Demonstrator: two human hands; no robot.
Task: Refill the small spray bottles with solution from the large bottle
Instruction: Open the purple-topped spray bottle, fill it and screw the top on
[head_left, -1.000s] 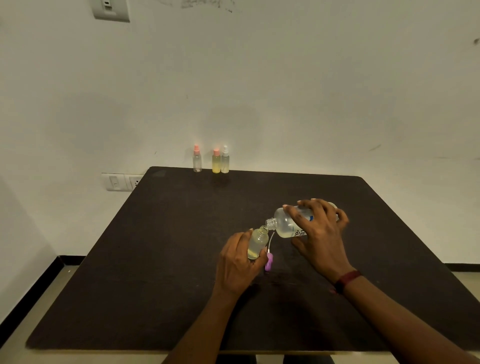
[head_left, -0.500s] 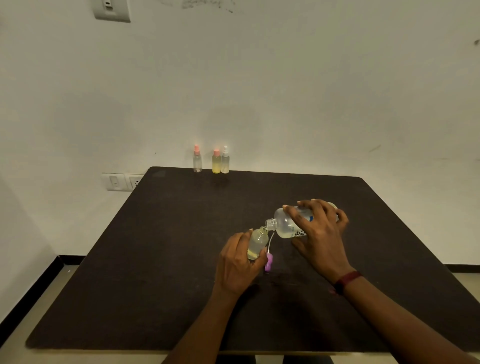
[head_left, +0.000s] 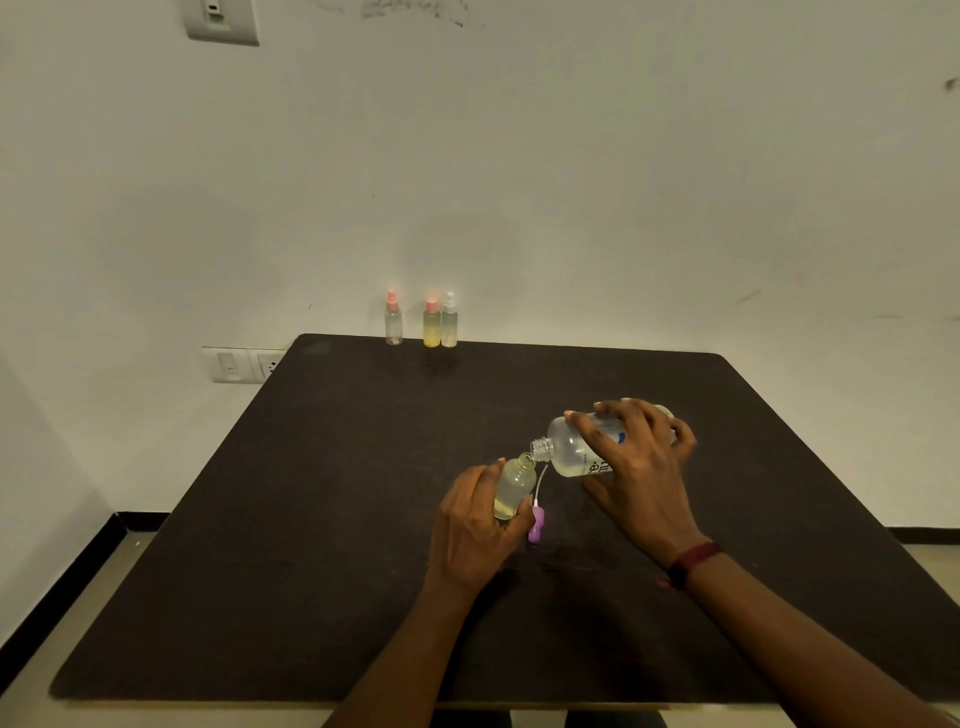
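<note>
My left hand grips a small open spray bottle, tilted right, with pale yellow liquid at its bottom. My right hand holds the large clear bottle on its side, its open neck touching the small bottle's mouth. A purple spray cap with a white tube lies on the table between my hands. Three small spray bottles stand at the table's far edge: a clear one with a pink cap, a yellow-filled one and a white-capped one.
The dark table stands against a white wall. A wall socket sits left of the table's far corner, and a switch plate is high on the wall.
</note>
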